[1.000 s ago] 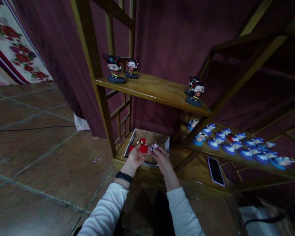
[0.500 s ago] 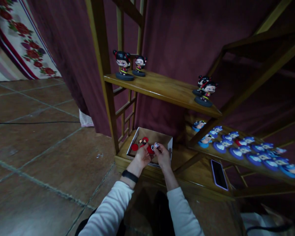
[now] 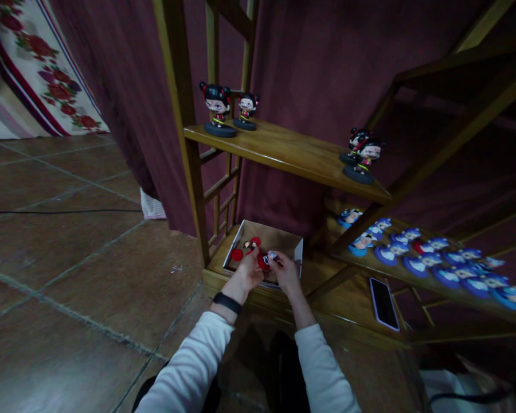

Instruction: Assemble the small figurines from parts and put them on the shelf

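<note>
One figurine (image 3: 270,256) between hands — right hand (image 3: 288,273) pinching it; left hand (image 3: 250,270), grip unclear.

Single cam, worn on head; looks fwd + steeply down past white sleeves (image 3: 189,355) to open box (image 3: 279,235), near; upper shelf (image 3: 284,150) seen from above, mid-frame.

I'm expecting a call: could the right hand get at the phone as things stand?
Probably yes: the phone lies uncovered near the front edge of the low shelf, open from the front. But the right hand has its fingers on a figure.
</note>
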The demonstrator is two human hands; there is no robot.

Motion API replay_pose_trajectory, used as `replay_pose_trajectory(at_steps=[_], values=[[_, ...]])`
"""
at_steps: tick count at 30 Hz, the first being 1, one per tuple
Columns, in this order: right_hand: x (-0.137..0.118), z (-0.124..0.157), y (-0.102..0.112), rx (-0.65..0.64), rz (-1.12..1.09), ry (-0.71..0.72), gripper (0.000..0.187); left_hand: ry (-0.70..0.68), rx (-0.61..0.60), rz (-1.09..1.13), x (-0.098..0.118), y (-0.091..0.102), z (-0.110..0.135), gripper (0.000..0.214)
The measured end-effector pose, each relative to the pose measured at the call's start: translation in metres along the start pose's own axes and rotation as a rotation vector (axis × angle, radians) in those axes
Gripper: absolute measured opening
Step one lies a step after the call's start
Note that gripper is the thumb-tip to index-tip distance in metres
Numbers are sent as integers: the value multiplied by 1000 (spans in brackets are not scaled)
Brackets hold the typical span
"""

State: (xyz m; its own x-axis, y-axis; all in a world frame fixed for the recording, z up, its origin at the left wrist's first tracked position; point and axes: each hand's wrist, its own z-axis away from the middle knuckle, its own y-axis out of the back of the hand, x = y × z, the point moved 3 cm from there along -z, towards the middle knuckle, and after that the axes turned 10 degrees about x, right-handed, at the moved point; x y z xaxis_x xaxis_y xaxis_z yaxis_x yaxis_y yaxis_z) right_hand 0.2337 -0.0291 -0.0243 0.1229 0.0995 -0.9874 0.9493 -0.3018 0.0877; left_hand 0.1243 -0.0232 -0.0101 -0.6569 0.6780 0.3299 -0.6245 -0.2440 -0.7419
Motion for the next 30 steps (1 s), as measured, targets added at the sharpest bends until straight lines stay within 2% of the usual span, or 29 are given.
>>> replay_pose_trajectory(at_steps=[10,14,17,21,25,30], values=[[-18,3,3,-84,213,167,27,43,-61,-60,2,0,7,54],[-17,7,1,-75,193,141,27,-45,0,-51,0,-1,7,54],[-9,8,-2,-9,143,92,26,-146,76,-13,-2,-4,6,50],[4,9,-5,73,21,8,24,-185,100,-3,-6,-6,4,50],[3,12,-5,75,12,-11,24,-148,58,-7,-3,-5,7,54],[-20,16,-3,-90,166,148,24,3,-31,-18,2,0,17,59]])
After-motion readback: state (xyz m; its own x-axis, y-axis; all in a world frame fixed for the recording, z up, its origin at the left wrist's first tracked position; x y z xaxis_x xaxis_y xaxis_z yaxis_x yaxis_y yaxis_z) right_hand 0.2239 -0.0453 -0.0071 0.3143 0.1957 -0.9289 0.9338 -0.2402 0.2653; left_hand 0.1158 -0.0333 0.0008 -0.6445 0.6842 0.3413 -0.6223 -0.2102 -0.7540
